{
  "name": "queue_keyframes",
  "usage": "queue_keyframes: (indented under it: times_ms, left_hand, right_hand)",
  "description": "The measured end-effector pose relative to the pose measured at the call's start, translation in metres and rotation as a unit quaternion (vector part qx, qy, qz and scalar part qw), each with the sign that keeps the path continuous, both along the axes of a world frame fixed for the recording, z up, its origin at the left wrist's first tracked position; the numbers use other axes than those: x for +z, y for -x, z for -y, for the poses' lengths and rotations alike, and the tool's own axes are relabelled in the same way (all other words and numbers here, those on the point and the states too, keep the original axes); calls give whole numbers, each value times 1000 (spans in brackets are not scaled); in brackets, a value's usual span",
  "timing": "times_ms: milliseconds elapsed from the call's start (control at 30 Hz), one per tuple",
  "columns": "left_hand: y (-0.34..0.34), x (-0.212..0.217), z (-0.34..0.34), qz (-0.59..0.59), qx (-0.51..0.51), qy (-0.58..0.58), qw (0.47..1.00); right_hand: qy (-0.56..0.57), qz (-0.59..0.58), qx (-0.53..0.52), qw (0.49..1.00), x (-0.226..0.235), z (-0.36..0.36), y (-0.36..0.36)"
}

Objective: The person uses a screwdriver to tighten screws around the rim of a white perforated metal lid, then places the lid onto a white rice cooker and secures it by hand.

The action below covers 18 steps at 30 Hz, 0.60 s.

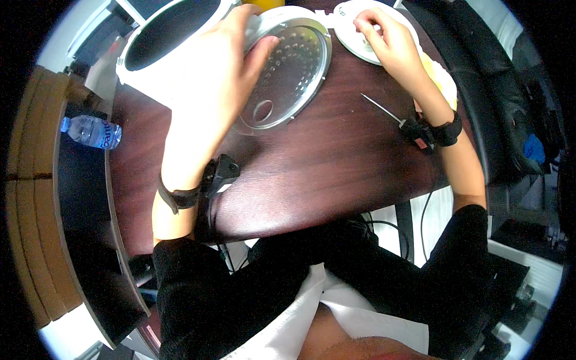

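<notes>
Clearly, both hands are busy at the far side of the desk

In the head view, taking clock directions from the middle of the brown desk [288, 168], I see the person's left hand [225, 66] at 11 o'clock, in strong glare. Its thumb is spread away from the fingers and lies over the clear round cover [282, 78], gripping it at the rim. That cover sits at 12 o'clock, with a grey edge, small bright dots across its face and a round mark low down.

Beyond the left hand, at 10 o'clock, is a big white drum [144, 78] with a dark opening.

At 1 o'clock the right hand [390, 45] hangs over a white round plate [351, 36]. Its fingers are curled inward; I cannot tell whether the tips pinch anything.

Toward 2 o'clock a slim metal shaft [381, 108] points inward from beside the right wrist, near a black device [418, 133]. A pale yellow item [443, 81] shows past that forearm. Over at 9 o'clock, by the desk's edge, is a clear plastic bottle [93, 132] with a blue cap.
</notes>
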<state>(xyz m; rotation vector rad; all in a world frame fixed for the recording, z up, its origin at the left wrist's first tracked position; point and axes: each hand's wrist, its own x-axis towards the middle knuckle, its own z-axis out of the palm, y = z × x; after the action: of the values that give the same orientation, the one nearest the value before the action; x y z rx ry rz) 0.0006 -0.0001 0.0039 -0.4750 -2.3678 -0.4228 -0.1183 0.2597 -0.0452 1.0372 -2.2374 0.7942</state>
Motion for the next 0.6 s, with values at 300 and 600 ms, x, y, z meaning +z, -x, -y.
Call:
queue_keyframes:
  times_ms: [300,600]
  left_hand:
    - [6,-7,-4,-68,-24,3,997]
    - [-4,3,7,53,-42,-18,998]
  right_hand:
    - [240,162,106,951,31,96,-25]
    - [314,89,71,942,-10,76,1]
